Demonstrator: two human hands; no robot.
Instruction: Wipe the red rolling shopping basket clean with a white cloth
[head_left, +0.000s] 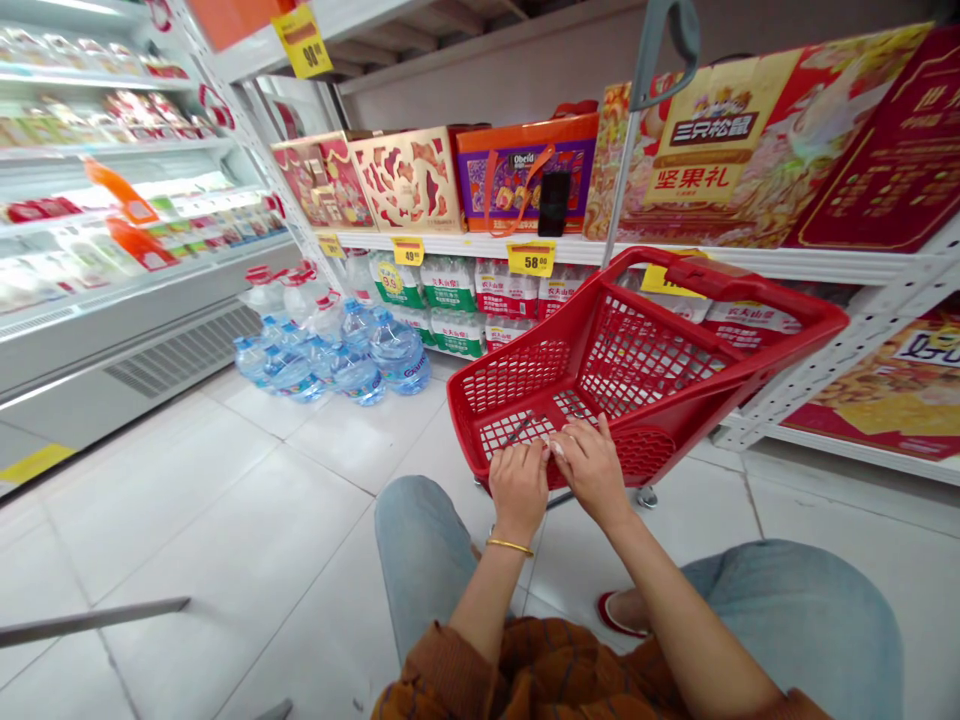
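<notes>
My left hand [520, 487] and my right hand [592, 468] meet at the near rim of a red plastic shopping cart [525, 380]. Both have curled fingers, with the thumbs and fingertips close together. A tiny pale spot shows between the fingertips, too small to identify. Whether the hands grip the rim or only rest in front of it, I cannot tell. A gold bangle [510, 547] circles my left wrist. Inside the meshed basket, a thin dark strip [519, 430] lies on the floor near my fingers.
Gift boxes [409, 180] and a black phone-like slab [553, 204] stand on the shelf behind the cart. Packs of bottled water [450, 283] sit below. Large blue water bottles [397, 350] stand on the tiles, beside a refrigerated display [150, 330]. A grey-handled pole [621, 190] rises behind the cart.
</notes>
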